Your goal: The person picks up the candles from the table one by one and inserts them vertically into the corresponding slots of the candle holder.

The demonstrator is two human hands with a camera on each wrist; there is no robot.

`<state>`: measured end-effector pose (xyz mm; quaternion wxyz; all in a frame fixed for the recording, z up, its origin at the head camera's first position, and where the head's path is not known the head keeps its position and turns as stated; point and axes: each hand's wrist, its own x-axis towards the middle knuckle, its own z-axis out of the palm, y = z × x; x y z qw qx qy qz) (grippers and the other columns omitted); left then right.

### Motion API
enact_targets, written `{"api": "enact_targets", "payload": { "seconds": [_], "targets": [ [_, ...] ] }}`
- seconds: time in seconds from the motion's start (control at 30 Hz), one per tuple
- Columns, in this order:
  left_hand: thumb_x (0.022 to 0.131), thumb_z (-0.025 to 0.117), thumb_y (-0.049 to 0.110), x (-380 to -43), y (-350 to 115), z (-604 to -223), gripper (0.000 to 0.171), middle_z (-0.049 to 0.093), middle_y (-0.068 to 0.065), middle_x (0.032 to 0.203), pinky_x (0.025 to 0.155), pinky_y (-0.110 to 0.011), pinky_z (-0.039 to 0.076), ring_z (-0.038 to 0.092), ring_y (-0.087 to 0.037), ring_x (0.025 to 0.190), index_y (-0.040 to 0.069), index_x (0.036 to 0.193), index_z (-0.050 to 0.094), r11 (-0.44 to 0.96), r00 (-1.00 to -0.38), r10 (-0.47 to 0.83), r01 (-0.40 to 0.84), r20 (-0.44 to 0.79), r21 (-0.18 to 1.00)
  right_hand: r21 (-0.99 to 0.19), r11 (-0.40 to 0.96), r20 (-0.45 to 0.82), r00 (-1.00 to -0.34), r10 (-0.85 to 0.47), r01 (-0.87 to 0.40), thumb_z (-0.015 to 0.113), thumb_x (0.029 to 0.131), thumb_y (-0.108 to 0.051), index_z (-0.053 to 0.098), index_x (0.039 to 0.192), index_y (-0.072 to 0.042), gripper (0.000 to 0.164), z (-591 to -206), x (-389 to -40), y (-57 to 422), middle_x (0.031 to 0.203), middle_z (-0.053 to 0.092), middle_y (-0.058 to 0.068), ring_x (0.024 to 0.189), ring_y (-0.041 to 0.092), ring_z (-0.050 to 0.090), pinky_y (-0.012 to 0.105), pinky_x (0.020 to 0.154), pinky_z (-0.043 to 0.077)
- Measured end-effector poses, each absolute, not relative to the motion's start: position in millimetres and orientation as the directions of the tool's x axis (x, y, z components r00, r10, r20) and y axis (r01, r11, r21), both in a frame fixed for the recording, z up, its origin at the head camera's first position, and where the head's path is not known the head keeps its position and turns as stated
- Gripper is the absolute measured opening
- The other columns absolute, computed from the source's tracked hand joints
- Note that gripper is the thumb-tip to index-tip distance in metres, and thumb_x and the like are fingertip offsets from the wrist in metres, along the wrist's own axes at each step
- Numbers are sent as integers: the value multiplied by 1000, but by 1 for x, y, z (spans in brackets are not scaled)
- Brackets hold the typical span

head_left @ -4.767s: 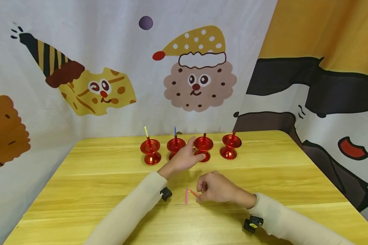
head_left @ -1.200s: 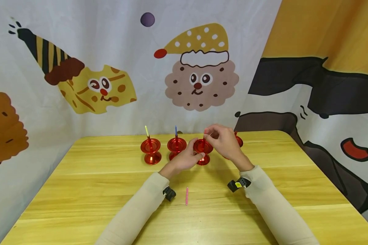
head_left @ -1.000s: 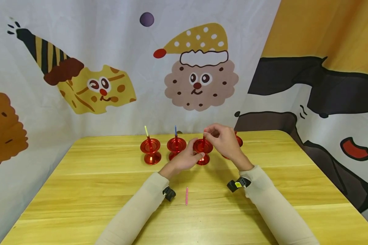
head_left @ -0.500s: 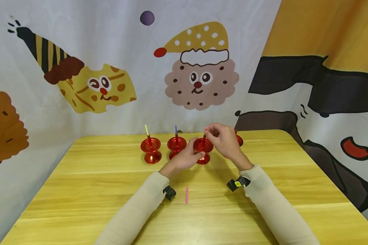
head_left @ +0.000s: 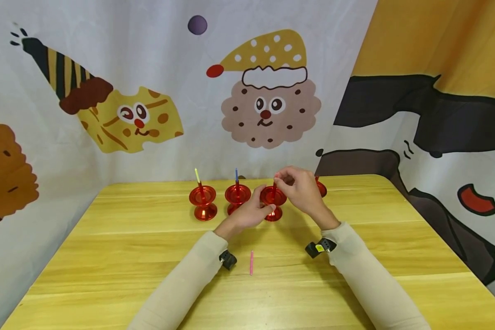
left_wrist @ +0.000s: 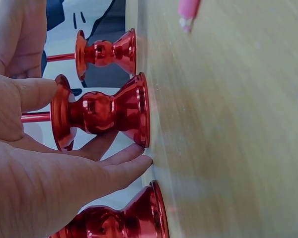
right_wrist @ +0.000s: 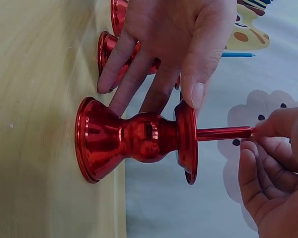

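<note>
Red metallic candle holders stand in a row at the back of the table. My left hand [head_left: 248, 213] steadies the third candle holder [right_wrist: 146, 136], thumb on its dish rim and fingers along its side. At the top of that holder's thin upright tube [right_wrist: 223, 133], my right hand [head_left: 303, 190] pinches a small candle between thumb and fingertips; the fingers cover most of it. The first holder [head_left: 205, 211] carries a yellow candle [head_left: 196, 174], and the second holder [head_left: 236, 194] a blue candle [head_left: 237, 175]. A pink candle [head_left: 251, 262] lies on the table in front.
The fourth holder [left_wrist: 104, 53] stands to the right, partly hidden behind my right hand in the head view. The wooden table [head_left: 140, 256] ends at a cloth backdrop [head_left: 148, 46] with cartoon prints, close behind the row.
Since 4.8 s ago, my right hand has gone from the orange candle on the table up to the third holder's tube; that candle left the table. Over the last second both hands stay almost still.
</note>
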<state>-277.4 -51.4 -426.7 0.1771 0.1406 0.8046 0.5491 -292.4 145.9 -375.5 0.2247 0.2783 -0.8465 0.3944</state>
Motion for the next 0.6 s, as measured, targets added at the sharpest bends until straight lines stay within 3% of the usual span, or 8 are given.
{"api": "enact_targets", "payload": {
  "seconds": [0.23,0.37,0.5,0.6],
  "targets": [
    [115,60,32,-267,-53,-415,85,49,-21,165,118,-50,46,55,-31,146,7,176,8,350,-899,427,62,-100,935,-550,569,569,-773,-281,-612,81,100,-10,83,99,-5,5,-365,-288,152,88,80,5,70,18,72,30,62,56],
    [115,59,31,-265,-53,-412,83,48,-22,166,119,-50,46,53,-32,148,6,176,8,350,-899,426,59,-102,935,-572,583,516,-805,-291,-577,78,102,-11,84,96,-6,9,-356,-281,155,89,80,3,73,18,71,32,68,56],
    [116,57,29,-264,-53,-412,83,48,-22,166,119,-50,46,52,-33,150,6,176,4,323,-897,431,57,-93,945,-614,561,412,-832,-372,-555,76,102,-9,84,96,-6,10,-348,-266,153,87,78,0,75,17,69,32,69,56],
    [117,56,26,-264,-53,-414,83,47,-23,166,119,-50,46,51,-35,150,4,176,1,293,-898,433,59,-77,954,-631,530,328,-814,-480,-567,76,100,-6,83,93,-7,10,-347,-252,148,85,77,-4,73,14,66,30,66,55]
  ]
}}
